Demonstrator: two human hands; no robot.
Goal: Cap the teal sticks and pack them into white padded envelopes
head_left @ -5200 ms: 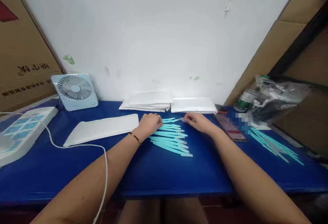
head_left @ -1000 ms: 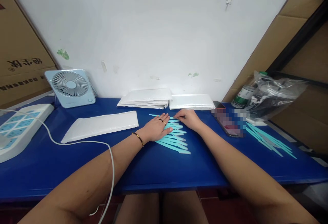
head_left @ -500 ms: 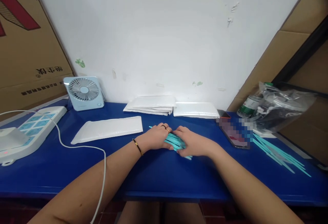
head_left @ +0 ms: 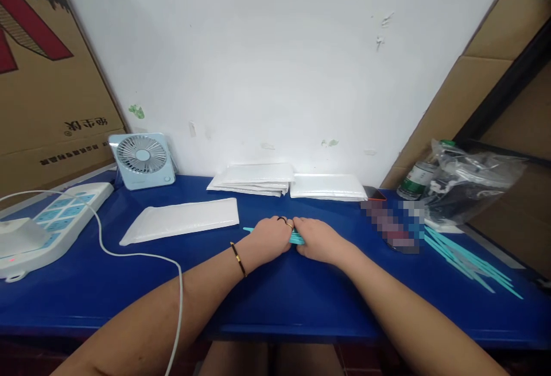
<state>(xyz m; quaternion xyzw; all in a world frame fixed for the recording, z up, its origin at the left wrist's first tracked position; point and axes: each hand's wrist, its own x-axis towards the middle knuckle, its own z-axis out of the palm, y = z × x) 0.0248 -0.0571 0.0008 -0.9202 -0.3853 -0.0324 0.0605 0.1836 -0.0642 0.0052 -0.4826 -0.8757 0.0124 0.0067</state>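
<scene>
At the far left, a white power strip (head_left: pixel 64 215) with a white cable (head_left: pixel 142 255) is lying on the blue counter (head_left: pixel 275 295), beside a small pale blue square fan (head_left: pixel 142 161). A flat white padded envelope (head_left: pixel 181 220) is being kept near the left hand (head_left: pixel 269 239). A bundle of thin turquoise plastic sticks (head_left: pixel 296 238) is being pressed between the left hand and the right hand (head_left: pixel 321 241), both curled closed around it on the counter. One turquoise tip is sticking out to the left. Further right, loose turquoise sticks (head_left: pixel 469 261) are lying under a clear plastic bag (head_left: pixel 469 183).
</scene>
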